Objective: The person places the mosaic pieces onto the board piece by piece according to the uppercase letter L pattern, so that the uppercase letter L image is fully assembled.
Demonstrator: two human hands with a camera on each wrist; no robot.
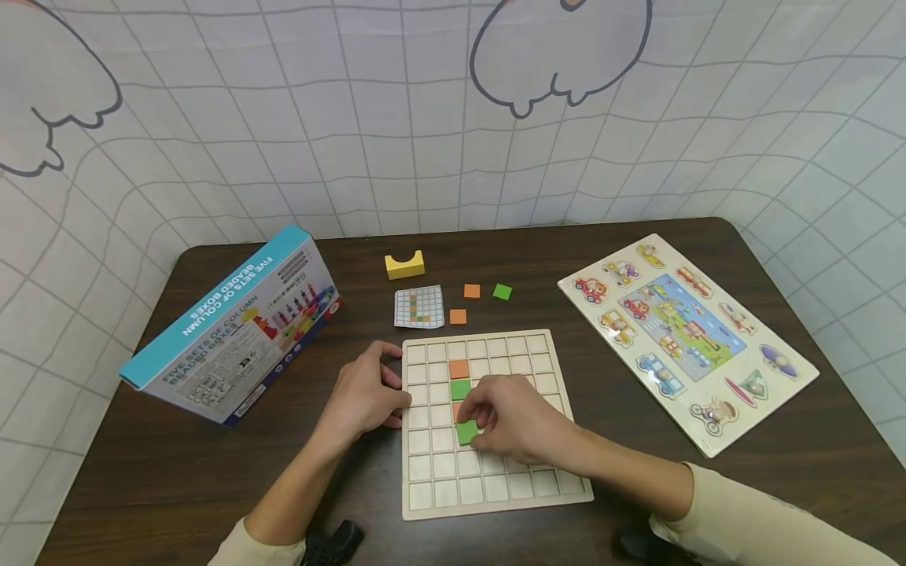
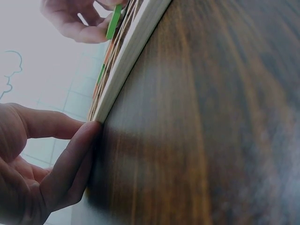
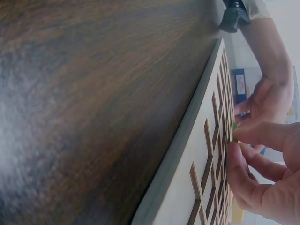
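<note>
A wooden grid board [image 1: 439,491] lies in the middle of the table. Down one of its columns run an orange tile [image 1: 458,369], a green tile [image 1: 460,389] and another orange tile, partly hidden by fingers. My right hand [image 1: 520,420] pinches a green square tile [image 1: 466,431] between thumb and fingers, just below that orange tile and slightly turned against the grid. In the left wrist view this tile [image 2: 113,22] stands tilted on the board. My left hand [image 1: 364,393] rests thumb and fingertips against the board's left side edge.
Beyond the board lie a pattern card [image 1: 418,306], two loose orange tiles [image 1: 472,291], a green tile [image 1: 502,292] and a yellow arch block [image 1: 405,266]. A blue-topped box [image 1: 241,338] stands left; a vehicle puzzle board [image 1: 686,338] lies right.
</note>
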